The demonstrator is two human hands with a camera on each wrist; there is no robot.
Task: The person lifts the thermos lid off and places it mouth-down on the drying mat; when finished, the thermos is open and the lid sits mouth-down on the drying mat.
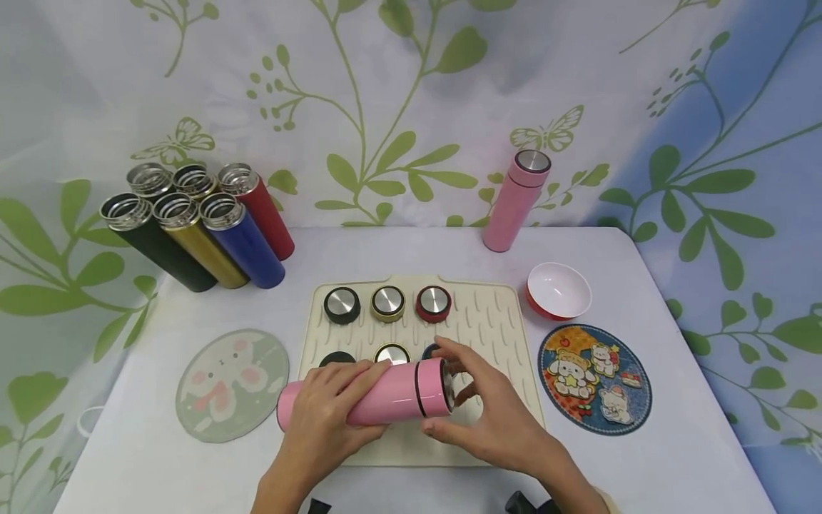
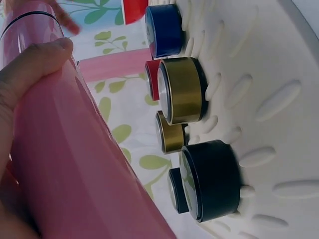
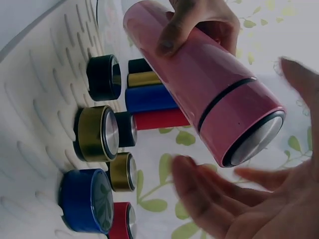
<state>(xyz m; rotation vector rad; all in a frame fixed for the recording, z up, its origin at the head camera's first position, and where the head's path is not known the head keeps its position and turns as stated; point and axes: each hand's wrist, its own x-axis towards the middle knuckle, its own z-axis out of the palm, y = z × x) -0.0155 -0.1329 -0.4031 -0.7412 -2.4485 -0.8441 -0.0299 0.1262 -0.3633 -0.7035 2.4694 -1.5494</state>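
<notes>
A pink thermos [image 1: 392, 398] with its lid on lies nearly level above a cream ridged mat [image 1: 494, 335]. Curled round its body is my left hand [image 1: 324, 407], the thumb along the near side. At the lid end, my right hand [image 1: 497, 417] has its fingers spread around the pink lid [image 3: 241, 122]; the right wrist view shows a gap between them. Several loose lids rest on the mat: black [image 1: 342, 305], gold [image 1: 387, 303] and red [image 1: 433, 303] in the back row, with black [image 2: 212, 180], gold [image 2: 183, 90] and blue [image 3: 87, 200] in front.
Several lidless thermoses, among them a blue one [image 1: 247, 246] and a red one [image 1: 268, 218], stand grouped at the back left. Another pink thermos [image 1: 514, 207] stands lidded at the back right. A red-and-white bowl [image 1: 559, 289] and two round mats, rabbit [image 1: 234, 385] and cartoon [image 1: 594, 410], flank the cream mat.
</notes>
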